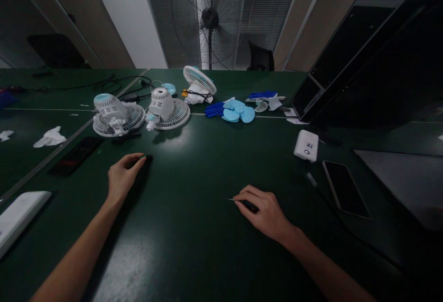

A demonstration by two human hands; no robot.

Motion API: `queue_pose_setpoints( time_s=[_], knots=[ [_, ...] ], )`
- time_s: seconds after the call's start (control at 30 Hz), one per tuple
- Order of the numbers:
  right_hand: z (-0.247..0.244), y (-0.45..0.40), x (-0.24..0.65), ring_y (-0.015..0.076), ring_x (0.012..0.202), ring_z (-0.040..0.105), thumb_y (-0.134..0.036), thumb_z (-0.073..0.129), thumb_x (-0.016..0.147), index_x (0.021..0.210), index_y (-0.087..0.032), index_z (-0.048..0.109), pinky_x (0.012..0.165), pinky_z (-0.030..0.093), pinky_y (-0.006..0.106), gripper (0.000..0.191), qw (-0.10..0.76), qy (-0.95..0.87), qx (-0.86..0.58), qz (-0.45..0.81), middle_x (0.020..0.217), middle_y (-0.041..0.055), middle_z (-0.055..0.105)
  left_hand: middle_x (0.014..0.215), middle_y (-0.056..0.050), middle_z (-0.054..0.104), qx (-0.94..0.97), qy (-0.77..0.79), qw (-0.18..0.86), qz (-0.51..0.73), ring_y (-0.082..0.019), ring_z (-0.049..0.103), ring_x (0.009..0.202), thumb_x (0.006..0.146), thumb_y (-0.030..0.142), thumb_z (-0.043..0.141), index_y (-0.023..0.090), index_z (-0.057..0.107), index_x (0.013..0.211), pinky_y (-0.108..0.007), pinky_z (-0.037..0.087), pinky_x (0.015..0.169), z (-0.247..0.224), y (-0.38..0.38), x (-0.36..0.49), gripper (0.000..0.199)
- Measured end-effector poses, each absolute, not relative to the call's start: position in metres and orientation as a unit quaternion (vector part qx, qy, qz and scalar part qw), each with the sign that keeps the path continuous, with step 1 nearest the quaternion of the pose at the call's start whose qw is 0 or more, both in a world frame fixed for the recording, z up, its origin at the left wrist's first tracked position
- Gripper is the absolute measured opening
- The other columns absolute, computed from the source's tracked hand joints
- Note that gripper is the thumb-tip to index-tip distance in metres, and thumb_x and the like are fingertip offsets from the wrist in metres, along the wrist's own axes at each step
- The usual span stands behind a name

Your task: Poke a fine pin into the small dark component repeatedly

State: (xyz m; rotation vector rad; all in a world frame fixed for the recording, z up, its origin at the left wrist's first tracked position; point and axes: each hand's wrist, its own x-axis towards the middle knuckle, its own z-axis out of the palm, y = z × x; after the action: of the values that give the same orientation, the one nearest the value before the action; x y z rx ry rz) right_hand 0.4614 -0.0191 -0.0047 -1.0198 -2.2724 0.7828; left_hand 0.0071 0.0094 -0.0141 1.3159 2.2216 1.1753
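The dark green tabletop (194, 246) spans the view. Beyond its far edge stand a floor fan (209, 18) and two chairs, one at left (57, 50) and one at right (260, 57). A black monitor (380, 62) fills the upper right, with a grey slab (404, 182) in front of it, cut off by the picture's edge.

Three small fans sit toward the far side: the left fan (109, 105) and middle fan (162, 103) lie grille down, the back fan (195, 92) has its grille tilted up. The left and middle fans bar the way just beyond the left hand (122, 175). A white box (20, 214) lies at the left edge. The blue blade (238, 111) rests between two gloves (214, 109) (263, 95).

The right hand (265, 209) is well apart from the left, nearer the wearer. Two phones lie outside the hands, one at left (76, 154), one at right (346, 189); a cable runs beside the right one, near the white power bank (306, 145).

Smallest are the held things. The right grip is closed around a thin tool (230, 199), tip pointing left; the left grip pinches a small dark piece (149, 158), its details too dim to tell.
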Motion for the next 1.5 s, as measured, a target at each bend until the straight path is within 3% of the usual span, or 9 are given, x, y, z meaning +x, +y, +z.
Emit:
queue_pose_setpoints(
  time_s=[0.27,0.93,1.2,1.3,1.4,1.5],
  knots=[
    [-0.006,-0.019,0.461,0.0161,0.087,0.072,-0.023,0.060,0.104,0.114,-0.023,0.073,0.076,0.060,0.029,0.017,0.263,-0.839,-0.376,0.293,0.106,0.0041,0.072,0.100,-0.006,0.079,0.460,0.798,0.129,0.368,-0.028,0.073,0.091,0.077,0.057,0.074,0.024,0.079,0.113,-0.034,0.053,0.079,-0.016,0.009,0.000,0.049],
    [-0.009,-0.019,0.463,0.0158,0.088,0.070,-0.022,0.062,0.103,0.115,-0.024,0.073,0.076,0.059,0.029,0.017,0.256,-0.841,-0.379,0.288,0.107,0.0030,0.071,0.104,-0.006,0.081,0.509,0.781,0.109,0.345,-0.026,0.075,0.091,0.086,0.060,0.065,0.021,0.079,0.111,-0.033,0.056,0.080,-0.016,0.005,-0.001,0.049],
    [-0.007,-0.020,0.462,0.0152,0.087,0.070,-0.021,0.062,0.103,0.114,-0.023,0.073,0.077,0.059,0.029,0.016,0.264,-0.840,-0.375,0.289,0.106,0.0035,0.071,0.117,-0.011,0.076,0.635,0.718,0.056,0.280,-0.033,0.070,0.109,0.091,0.053,0.058,0.020,0.077,0.108,-0.044,0.051,0.102,-0.010,0.002,0.001,0.042],
    [-0.006,-0.020,0.462,0.0150,0.087,0.070,-0.020,0.061,0.103,0.114,-0.023,0.073,0.076,0.059,0.028,0.017,0.264,-0.840,-0.371,0.295,0.106,0.0037,0.071,0.120,-0.015,0.074,0.661,0.702,0.047,0.260,-0.036,0.069,0.111,0.093,0.051,0.057,0.018,0.077,0.110,-0.049,0.050,0.103,-0.010,0.003,-0.001,0.042],
    [-0.006,-0.020,0.462,0.0149,0.086,0.070,-0.020,0.061,0.103,0.114,-0.023,0.073,0.076,0.058,0.028,0.017,0.266,-0.840,-0.372,0.291,0.106,0.0032,0.071,0.119,-0.013,0.074,0.689,0.675,0.059,0.258,-0.031,0.070,0.108,0.097,0.050,0.056,0.018,0.077,0.110,-0.045,0.053,0.101,-0.009,0.001,0.016,0.041],
    [-0.006,-0.020,0.461,0.0149,0.085,0.070,-0.021,0.062,0.103,0.114,-0.023,0.073,0.074,0.057,0.027,0.016,0.266,-0.845,-0.371,0.279,0.105,0.0028,0.072,0.115,-0.008,0.075,0.754,0.581,0.158,0.263,-0.024,0.071,0.106,0.100,0.045,0.058,0.022,0.076,0.111,-0.038,0.055,0.098,-0.008,-0.008,0.066,0.031]
  ],
)
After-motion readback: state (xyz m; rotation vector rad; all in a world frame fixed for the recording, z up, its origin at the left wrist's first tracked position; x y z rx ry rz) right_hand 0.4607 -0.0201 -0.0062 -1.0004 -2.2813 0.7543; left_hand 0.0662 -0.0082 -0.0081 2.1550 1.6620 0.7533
